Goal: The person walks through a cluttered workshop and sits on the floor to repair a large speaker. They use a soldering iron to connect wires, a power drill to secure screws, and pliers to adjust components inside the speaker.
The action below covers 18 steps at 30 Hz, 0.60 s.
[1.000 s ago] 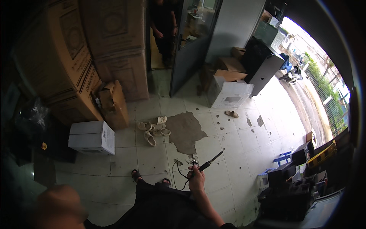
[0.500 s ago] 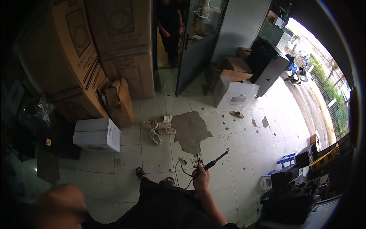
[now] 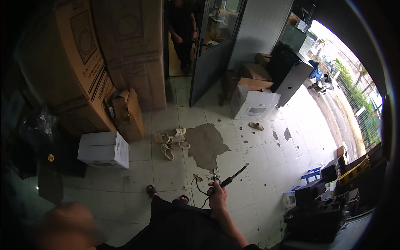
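Note:
In my right hand [image 3: 217,197] is a soldering iron [image 3: 227,181] with a dark handle and a thin shaft pointing up and to the right. The fingers are closed round the handle. A dark cord [image 3: 194,180] loops from the hand toward the left and hangs down by my clothes. At the lower left a large, blurred skin-coloured shape [image 3: 68,227] comes close to the camera; it seems to be my left hand or arm, and its fingers cannot be made out.
Several pale clogs [image 3: 168,154] lie beside a broken floor patch [image 3: 206,143]. Tall cartons [image 3: 129,33] and a white box [image 3: 104,149] stand left. A person [image 3: 182,33] stands in the doorway by an open door [image 3: 214,62]. An open white carton [image 3: 256,104] and stacked dark equipment [image 3: 321,208] are right.
The whole view has shifted slightly, so things sit a little farther left. The soldering iron stays in my right hand. The blurred shape at lower left has moved slightly lower.

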{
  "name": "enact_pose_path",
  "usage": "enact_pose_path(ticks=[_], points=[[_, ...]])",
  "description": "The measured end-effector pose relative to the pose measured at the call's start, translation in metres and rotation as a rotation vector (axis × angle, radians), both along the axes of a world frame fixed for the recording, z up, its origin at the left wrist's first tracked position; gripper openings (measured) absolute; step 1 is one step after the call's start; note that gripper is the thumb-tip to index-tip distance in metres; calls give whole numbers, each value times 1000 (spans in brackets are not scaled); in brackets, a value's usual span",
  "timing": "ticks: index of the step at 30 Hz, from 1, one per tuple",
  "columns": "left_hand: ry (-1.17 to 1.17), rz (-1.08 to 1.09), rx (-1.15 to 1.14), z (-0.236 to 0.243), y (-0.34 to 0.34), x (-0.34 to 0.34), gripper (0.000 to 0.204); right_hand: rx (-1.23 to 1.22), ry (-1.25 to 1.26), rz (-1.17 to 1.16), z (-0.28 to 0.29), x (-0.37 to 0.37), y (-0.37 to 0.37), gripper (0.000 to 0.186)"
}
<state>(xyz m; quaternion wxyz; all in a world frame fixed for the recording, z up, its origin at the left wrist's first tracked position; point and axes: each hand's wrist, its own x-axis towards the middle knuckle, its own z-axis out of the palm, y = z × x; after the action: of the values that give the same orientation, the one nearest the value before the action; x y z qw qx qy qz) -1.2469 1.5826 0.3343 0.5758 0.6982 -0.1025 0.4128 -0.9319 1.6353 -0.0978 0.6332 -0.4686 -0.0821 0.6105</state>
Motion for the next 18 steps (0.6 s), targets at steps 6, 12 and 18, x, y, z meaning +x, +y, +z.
enact_pose_path(ticks=[6,12,18], points=[[161,-149,40,22,11,2,33,-18,6,54,3,-11,3,16],[0,373,-382,-50,-10,-11,25,65,-16,91,17,-20,5,17],[520,812,-653,-298,53,19,51,173,-152,207,46,-30,6,15]])
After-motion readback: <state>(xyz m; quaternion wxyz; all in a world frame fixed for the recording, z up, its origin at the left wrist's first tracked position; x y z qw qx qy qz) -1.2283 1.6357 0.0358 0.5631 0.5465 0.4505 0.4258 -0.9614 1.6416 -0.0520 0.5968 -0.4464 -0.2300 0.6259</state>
